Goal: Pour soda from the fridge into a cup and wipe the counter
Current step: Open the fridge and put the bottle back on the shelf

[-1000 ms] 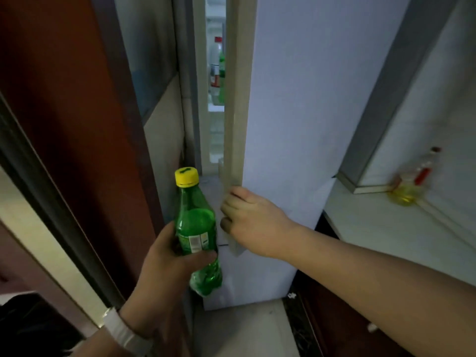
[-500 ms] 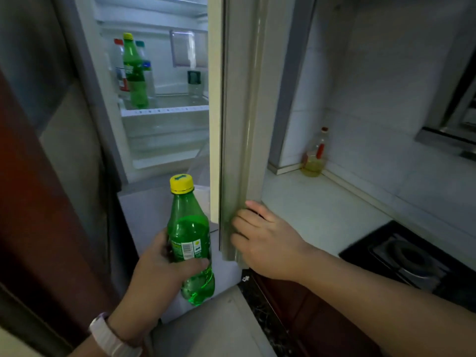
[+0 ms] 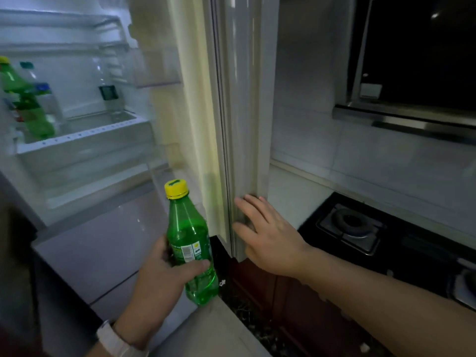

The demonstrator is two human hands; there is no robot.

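My left hand grips a green soda bottle with a yellow cap, held upright in front of the open fridge. My right hand lies with straight fingers against the edge of the fridge door, which stands wide open, edge-on to me. Inside the fridge a shelf holds another green bottle and two clear ones. No cup is in view.
A white counter runs right of the door under a tiled wall. A black gas hob sits on it, with a range hood above. Dark wooden cabinet fronts lie below the counter.
The fridge door has swung far open, showing the shelves. My right hand's fingers went from curled round the door edge to straight against it. The bottle stays in my left hand.
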